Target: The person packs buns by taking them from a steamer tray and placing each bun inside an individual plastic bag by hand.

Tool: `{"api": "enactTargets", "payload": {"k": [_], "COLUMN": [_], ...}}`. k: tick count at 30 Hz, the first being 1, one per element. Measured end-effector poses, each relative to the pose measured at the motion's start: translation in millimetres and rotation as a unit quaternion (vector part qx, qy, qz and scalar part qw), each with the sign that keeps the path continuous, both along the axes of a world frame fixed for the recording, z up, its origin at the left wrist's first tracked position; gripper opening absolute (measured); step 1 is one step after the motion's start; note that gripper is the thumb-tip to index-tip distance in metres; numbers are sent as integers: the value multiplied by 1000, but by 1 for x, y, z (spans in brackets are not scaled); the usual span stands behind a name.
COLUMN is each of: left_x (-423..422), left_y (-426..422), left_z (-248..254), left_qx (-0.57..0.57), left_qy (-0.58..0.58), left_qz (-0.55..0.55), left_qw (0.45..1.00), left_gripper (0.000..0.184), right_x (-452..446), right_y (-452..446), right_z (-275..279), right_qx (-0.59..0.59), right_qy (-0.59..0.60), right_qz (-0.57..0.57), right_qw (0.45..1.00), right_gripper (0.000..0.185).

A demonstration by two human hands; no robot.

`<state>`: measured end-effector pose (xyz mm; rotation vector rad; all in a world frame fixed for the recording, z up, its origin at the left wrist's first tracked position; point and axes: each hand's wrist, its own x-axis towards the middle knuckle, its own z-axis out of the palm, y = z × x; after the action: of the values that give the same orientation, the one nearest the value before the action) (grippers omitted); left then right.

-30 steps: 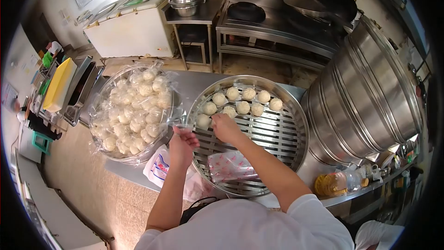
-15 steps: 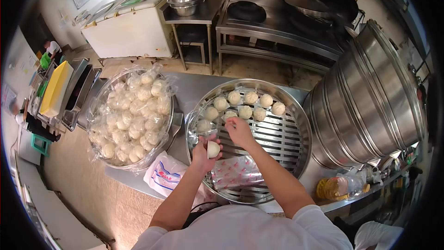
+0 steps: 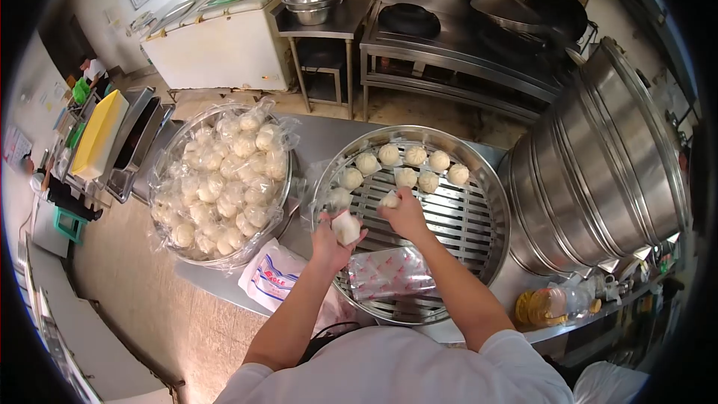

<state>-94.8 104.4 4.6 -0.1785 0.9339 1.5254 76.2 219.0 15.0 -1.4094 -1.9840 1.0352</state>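
Observation:
My left hand (image 3: 330,245) is curled around a pale bun (image 3: 347,229), with what looks like a white paper square against it. My right hand (image 3: 406,217) grips another bun (image 3: 389,200) by its side, over the slats of a round metal steamer tray (image 3: 490,269). Several pleated buns (image 3: 415,155) sit along the tray's far and left side. One bun (image 3: 339,198) at the left rim lies under clear plastic. A clear plastic packet with pink print (image 3: 392,272) rests on the slats between my forearms.
Left of the tray stands a wide metal basin (image 3: 290,172) heaped with plastic-bagged buns (image 3: 224,187). A white printed bag (image 3: 271,277) lies at the table edge. Stacked steamers (image 3: 591,172) rise on the right, behind bottles of yellow oil (image 3: 542,307). Two people are far left.
My right hand has taken hold of a bun from the tray's inner row and moved it slightly right and toward me. White paper now shows on the bun in my left hand.

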Motion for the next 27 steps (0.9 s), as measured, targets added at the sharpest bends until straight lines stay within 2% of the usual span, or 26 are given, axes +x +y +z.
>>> {"api": "enactTargets", "payload": {"k": [2, 3, 6, 7, 9, 12, 14, 15, 16, 17, 18, 19, 20, 22, 23, 26, 27], "left_x": [13, 18, 48, 60, 85, 121, 130, 135, 138, 137, 127, 114, 110, 118, 121, 155, 158], "left_y": [2, 3, 6, 9, 7, 1, -4, -6, -9, -12, -11, -6, 0, -7, -14, -33, -34], "left_z": [23, 20, 26, 20, 23, 34, 17, 18, 23, 24, 9, -13, -24, -7, 5, 65, 65], "left_qx": [-23, -18, 49, 61, 53, 49, 84, 80, 79, 78, 74, 70, 66, 104, 121, 189, 207], "left_qy": [5, 17, 53, 39, 45, 95, 133, 202, 270, 337, 465, 584, 692, 753, 781, 631, 631], "left_qz": [-9, -31, -88, -90, -69, -63, -91, -155, -213, -265, -293, -310, -316, -270, -246, -225, -237], "left_qw": [1000, 999, 994, 993, 995, 992, 983, 964, 936, 900, 832, 747, 646, 591, 561, 718, 709], "left_gripper": [55, 57, 57, 52, 50, 46, 48, 45, 43, 41, 35, 30, 25, 13, 9, 5, 5], "right_x": [10, 16, 22, 21, 23, 50, 67, 79, 96, 112, 124, 131, 138, 147, 155, 170, 171], "right_y": [-25, -33, -72, -75, -73, -107, -122, -126, -135, -150, -160, -170, -175, -189, -192, -179, -176], "right_z": [33, 15, 50, 38, 5, 20, 6, 2, 17, 34, 45, 40, 41, 65, 87, 121, 112], "right_qx": [-89, -60, -46, 82, 330, 87, 106, 116, -4, -125, -244, -161, -147, -122, -158, -295, -313], "right_qy": [133, 223, 272, 239, 147, 185, 231, 254, 271, 290, 308, 275, 306, 365, 350, 305, 318], "right_qz": [-43, -32, 17, 14, -1, -11, -51, -69, -91, -107, -117, -145, -123, -75, -69, -47, -57], "right_qw": [986, 973, 961, 967, 932, 979, 966, 958, 958, 943, 912, 937, 933, 920, 921, 905, 893], "right_gripper": [40, 40, 40, 40, 41, 53, 45, 41, 44, 48, 51, 45, 42, 39, 40, 52, 57]}}
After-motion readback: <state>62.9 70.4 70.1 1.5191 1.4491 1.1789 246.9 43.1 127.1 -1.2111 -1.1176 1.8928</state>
